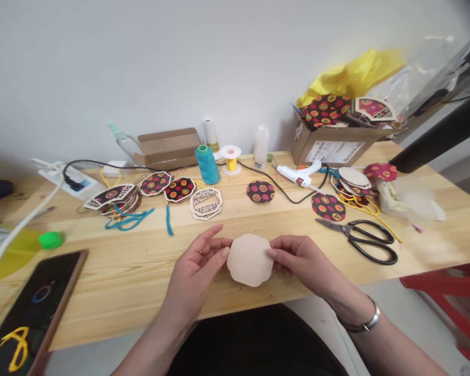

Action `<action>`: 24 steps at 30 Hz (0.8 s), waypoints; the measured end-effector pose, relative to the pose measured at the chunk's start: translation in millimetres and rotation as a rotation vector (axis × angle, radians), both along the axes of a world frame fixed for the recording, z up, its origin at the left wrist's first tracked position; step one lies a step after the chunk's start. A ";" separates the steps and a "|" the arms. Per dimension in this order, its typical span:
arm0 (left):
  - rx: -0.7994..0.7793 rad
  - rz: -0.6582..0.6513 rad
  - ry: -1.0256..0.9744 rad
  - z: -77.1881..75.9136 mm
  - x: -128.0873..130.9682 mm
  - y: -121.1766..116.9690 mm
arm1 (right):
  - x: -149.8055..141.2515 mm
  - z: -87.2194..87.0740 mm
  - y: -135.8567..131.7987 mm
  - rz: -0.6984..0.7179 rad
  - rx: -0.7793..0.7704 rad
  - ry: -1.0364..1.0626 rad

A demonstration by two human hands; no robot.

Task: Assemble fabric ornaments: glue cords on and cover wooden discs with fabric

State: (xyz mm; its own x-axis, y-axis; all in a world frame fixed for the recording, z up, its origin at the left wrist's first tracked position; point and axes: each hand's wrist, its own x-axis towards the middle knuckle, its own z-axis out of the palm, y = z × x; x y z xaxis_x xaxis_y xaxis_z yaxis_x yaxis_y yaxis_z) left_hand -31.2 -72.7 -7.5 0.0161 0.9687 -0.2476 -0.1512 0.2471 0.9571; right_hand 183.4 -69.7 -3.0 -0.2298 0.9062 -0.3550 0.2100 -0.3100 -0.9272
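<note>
A pale, scallop-edged wooden disc [250,259] is held between both hands just above the near edge of the light wooden table [113,271]. My left hand [198,269] pinches its left rim with thumb and fingers. My right hand [303,263], a silver bangle on its wrist, pinches the right rim. On the table beyond lie a carved openwork wooden disc [206,203] and a round patch of dark patterned fabric [260,191].
Black scissors [362,237] lie to the right, a white glue gun [300,175] behind them. A cardboard box [331,141] of fabric pieces stands at the back right. Teal thread spool [208,164], yellow spool [231,158], stacked fabric pieces [115,198], a phone [31,308] at left.
</note>
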 end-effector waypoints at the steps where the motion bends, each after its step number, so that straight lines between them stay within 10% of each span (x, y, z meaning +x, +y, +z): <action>1: 0.008 -0.003 0.047 -0.3 0.1 0.1 | 0.3 1.5 2.5 0.036 0.019 -0.065; 10: 0.152 -0.036 0.432 -9.3 0.8 -7.7 | -6.8 0.1 8.9 0.063 0.200 -0.254; 16: 0.694 -0.071 0.948 -17.1 -10.8 -9.9 | -6.2 -8.6 -11.5 -0.081 0.653 -0.613; 24: 1.003 -0.232 1.108 -27.8 -12.8 -22.3 | -11.2 -20.6 -38.0 0.331 1.047 -0.725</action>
State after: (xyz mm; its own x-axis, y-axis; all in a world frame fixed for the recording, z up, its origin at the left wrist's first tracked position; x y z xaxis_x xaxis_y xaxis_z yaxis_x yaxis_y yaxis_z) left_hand -44.0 -95.0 -35.2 0.4414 0.7414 0.5054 0.6882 -0.6412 0.3395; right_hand 172.3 -107.6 -23.6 -0.5479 0.7641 0.3406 0.6855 0.6434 -0.3407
